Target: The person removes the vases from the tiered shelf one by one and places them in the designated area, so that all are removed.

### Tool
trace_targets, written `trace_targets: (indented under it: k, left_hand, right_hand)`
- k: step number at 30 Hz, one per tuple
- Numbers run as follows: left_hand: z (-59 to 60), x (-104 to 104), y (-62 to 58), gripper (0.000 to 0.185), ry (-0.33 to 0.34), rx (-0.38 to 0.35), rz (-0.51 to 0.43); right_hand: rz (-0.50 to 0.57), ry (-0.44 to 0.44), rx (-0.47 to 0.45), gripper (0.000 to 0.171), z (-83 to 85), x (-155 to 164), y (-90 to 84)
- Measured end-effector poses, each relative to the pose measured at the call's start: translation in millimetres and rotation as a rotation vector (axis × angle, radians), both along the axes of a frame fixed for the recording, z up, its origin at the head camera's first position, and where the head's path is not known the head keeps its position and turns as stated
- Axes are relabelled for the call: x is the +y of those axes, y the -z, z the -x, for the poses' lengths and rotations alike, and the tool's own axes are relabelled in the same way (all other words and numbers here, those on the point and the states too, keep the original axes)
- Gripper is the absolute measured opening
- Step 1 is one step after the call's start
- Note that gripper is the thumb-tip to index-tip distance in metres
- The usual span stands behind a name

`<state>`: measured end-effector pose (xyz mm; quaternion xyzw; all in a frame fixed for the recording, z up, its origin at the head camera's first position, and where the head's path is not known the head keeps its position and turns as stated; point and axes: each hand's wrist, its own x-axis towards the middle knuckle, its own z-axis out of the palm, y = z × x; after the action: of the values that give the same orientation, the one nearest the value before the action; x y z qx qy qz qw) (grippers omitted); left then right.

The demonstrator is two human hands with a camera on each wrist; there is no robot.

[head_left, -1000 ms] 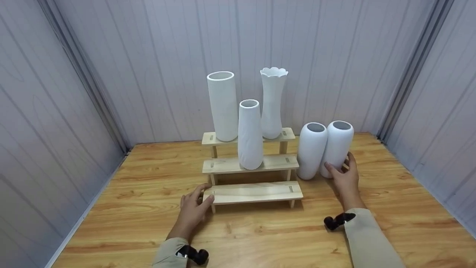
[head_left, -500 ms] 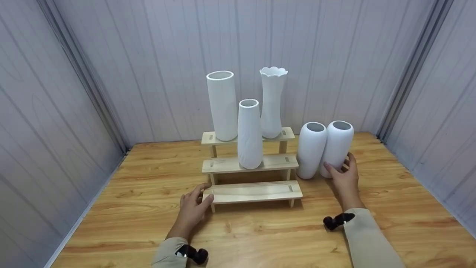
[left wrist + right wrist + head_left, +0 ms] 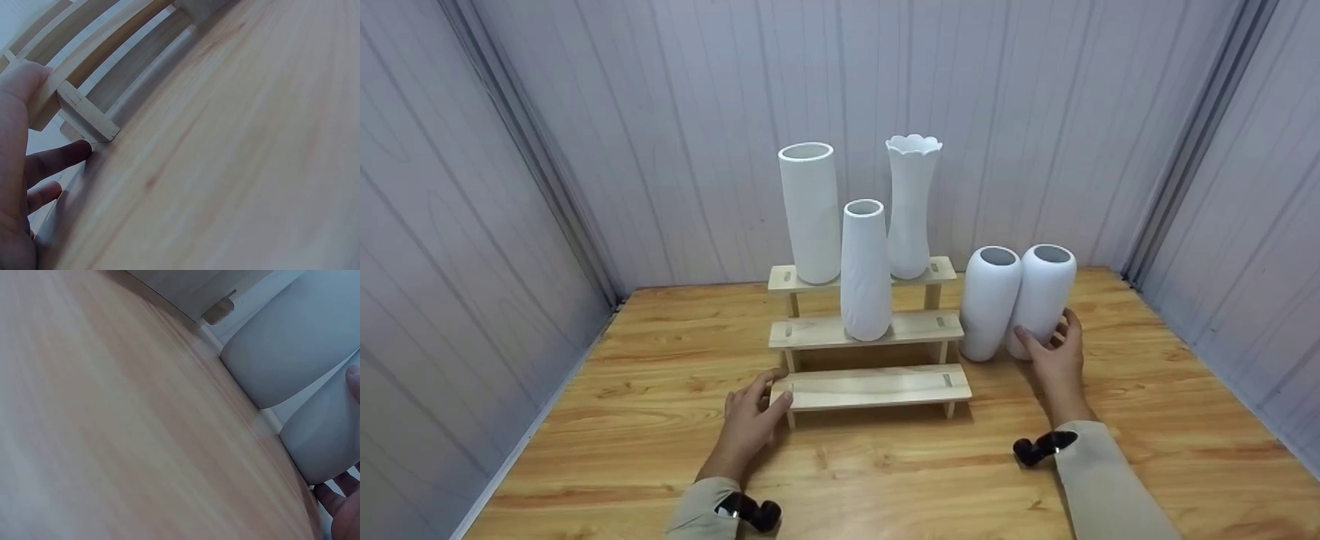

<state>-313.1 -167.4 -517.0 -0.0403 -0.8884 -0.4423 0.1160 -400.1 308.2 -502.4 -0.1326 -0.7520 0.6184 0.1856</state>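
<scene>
My right hand (image 3: pixel 1057 364) grips the lower part of the right-hand white vase (image 3: pixel 1044 289), thumb on its front and fingers round its far side. That vase stands upright on the table, close beside a similar white vase (image 3: pixel 991 300). In the right wrist view, both vase bases sit on the tabletop. At the left end of the lowest step of a three-step wooden display stand (image 3: pixel 870 388), my left hand (image 3: pixel 751 412) holds the board between thumb and forefinger. Its other fingers spread near the stand's leg (image 3: pixel 87 112) in the left wrist view.
On the top step stand a tall cylindrical vase (image 3: pixel 811 217) and a scalloped-rim vase (image 3: pixel 911 210). A tapered vase (image 3: pixel 866 274) occupies the middle step. Pale panel walls (image 3: pixel 697 150) enclose the wooden table (image 3: pixel 660 420) at the back and sides.
</scene>
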Motion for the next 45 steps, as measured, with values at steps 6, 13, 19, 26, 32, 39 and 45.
trace_targets:
  k: [6,13,19,26,32,39,45]
  left_hand:
    - [0.1,0,1.1,0.040,0.002,-0.012,0.000]
    - [0.2,1,0.7,0.041,0.009,-0.006,-0.004]
    - [0.7,1,1.0,0.042,0.012,0.005,0.013]
    - [1.2,1,1.0,0.044,0.003,0.004,0.017]
    - [1.3,1,-1.5,0.044,0.003,0.001,0.019]
    - [2.2,2,-2.6,0.045,0.009,0.010,0.011]
    - [-0.1,3,-1.2,0.044,0.024,0.018,0.010]
  right_hand:
    - [0.018,0.099,0.175,0.089,-7.4,-14,-28.6]
    - [-0.027,0.302,0.381,0.077,-20.2,-43,-76.0]
    - [-0.040,0.285,0.542,0.073,-30.4,-76,-101.0]
    - [0.008,0.102,0.594,0.071,-45.5,-120,-117.1]
    - [-0.013,0.033,0.604,0.068,-66.2,-158,-133.2]
    - [0.001,-0.084,0.568,0.071,-69.4,-185,-134.3]
    - [0.032,-0.227,0.549,0.074,-67.0,-205,-124.2]
